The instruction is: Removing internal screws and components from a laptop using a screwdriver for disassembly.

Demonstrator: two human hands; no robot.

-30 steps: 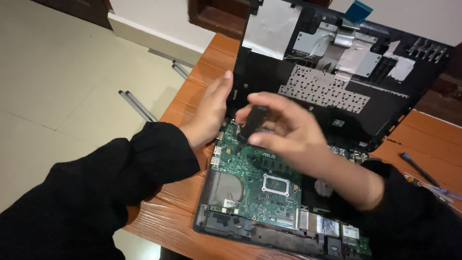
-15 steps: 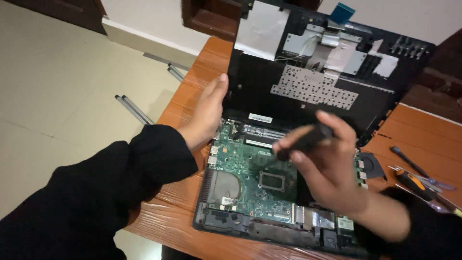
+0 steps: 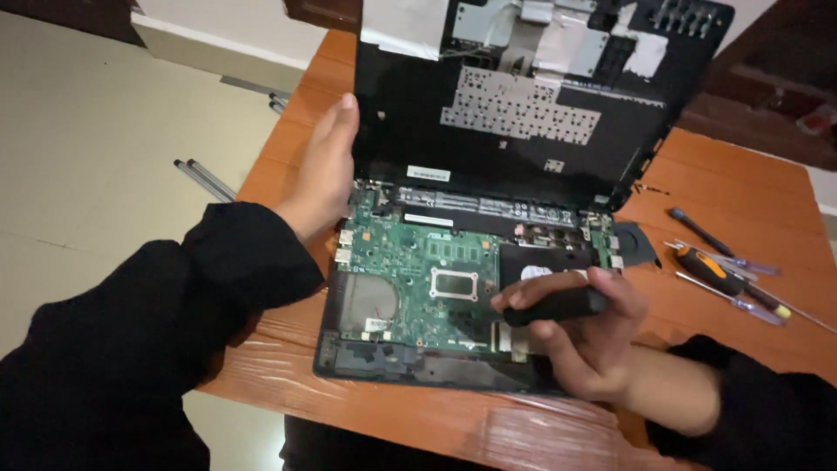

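Black plastic part (image 3: 558, 303), oblong, was gripped in the right hand (image 3: 584, 336), fingers curled round it, above the green circuit board (image 3: 410, 266) of an opened laptop base (image 3: 366, 358). Left hand (image 3: 323, 174), fingers straight and together, lay flat against the raised keyboard panel (image 3: 488, 139). Screwdrivers (image 3: 728, 279) lay right on the orange wooden table (image 3: 750, 192), well apart; the right hand hid the board's right corner.

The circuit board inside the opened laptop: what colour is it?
Green, seen in the head view: the circuit board.
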